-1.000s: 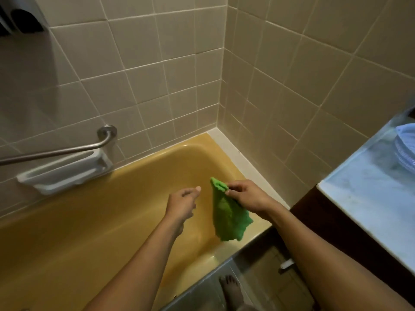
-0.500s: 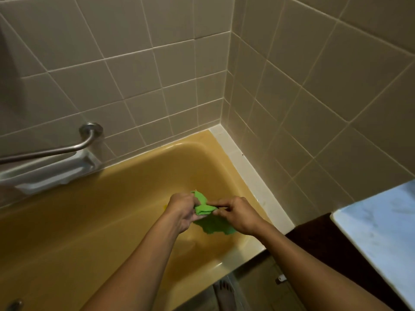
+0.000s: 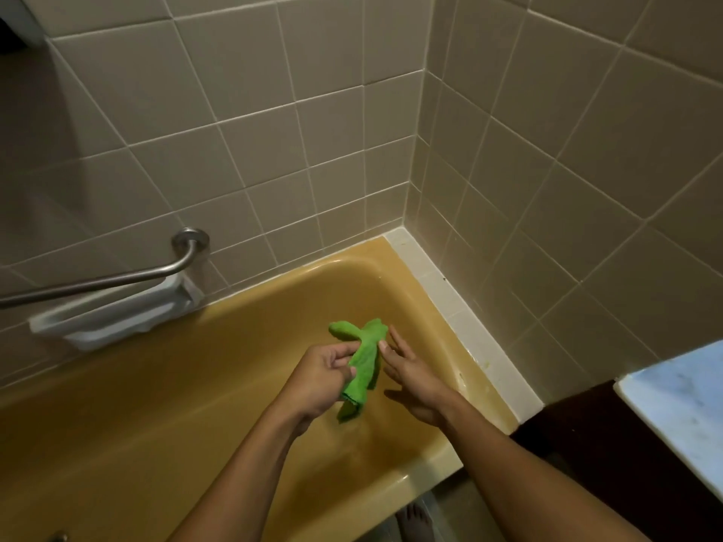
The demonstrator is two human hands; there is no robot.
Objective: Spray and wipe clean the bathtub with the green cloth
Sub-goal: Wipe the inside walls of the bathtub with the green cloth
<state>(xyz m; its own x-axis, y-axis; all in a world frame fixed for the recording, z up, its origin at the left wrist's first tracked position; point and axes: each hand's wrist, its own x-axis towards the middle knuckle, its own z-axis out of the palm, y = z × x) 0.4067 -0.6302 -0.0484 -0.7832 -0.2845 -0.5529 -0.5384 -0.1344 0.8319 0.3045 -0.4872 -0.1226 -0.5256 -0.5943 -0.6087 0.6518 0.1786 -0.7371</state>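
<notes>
A yellow bathtub (image 3: 164,416) fills the lower left, set into a tiled corner. Over its right end I hold the green cloth (image 3: 362,361), which is bunched and hangs down between my hands. My left hand (image 3: 322,379) is closed around the cloth's middle. My right hand (image 3: 414,379) is beside it with fingers spread flat, its fingertips touching the cloth's upper part. No spray bottle is in view.
A steel grab bar (image 3: 117,279) and a white soap dish (image 3: 113,318) are fixed to the back wall. A white ledge (image 3: 461,326) runs along the tub's right end. A marble counter (image 3: 680,416) stands at the right. My bare foot (image 3: 414,520) is on the floor.
The cloth went from hanging in my right hand to being gripped by my left hand. My right hand has let go and spread its fingers. The view has tilted down toward the tub.
</notes>
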